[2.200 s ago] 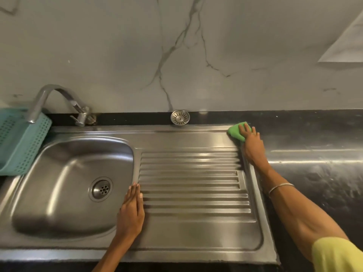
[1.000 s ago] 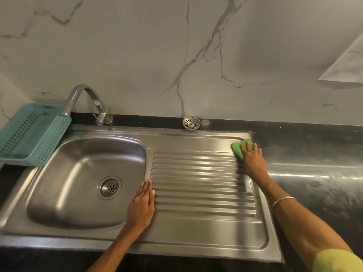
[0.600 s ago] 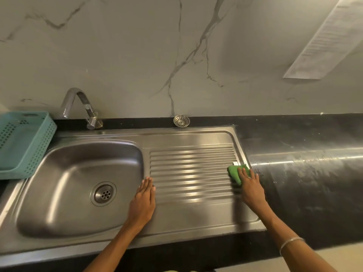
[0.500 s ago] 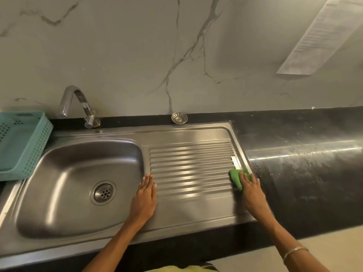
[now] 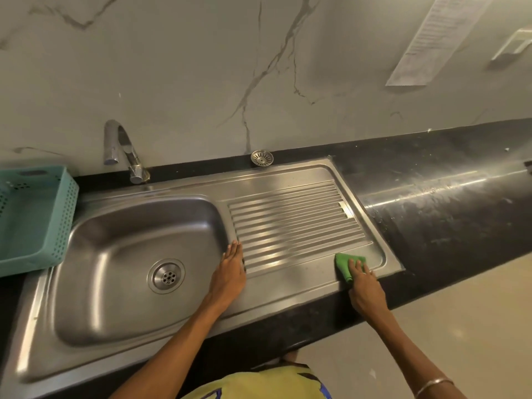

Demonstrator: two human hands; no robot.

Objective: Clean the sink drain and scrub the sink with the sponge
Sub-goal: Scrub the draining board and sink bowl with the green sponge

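Along the steel drainboard (image 5: 288,220), the right hand (image 5: 364,286), fingers flat on the sponge (image 5: 344,262), had swept forward, leaving the basin (image 5: 138,254) unscrubbed; the left hand (image 5: 230,272) lay flat, empty.

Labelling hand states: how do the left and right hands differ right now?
The left hand lies flat and bare on the drainboard at the basin's edge; the right hand presses the green sponge at the drainboard's near right corner. The right wrist wears a bangle; the left shows none. Both rest palm-down with straight fingers on the steel.
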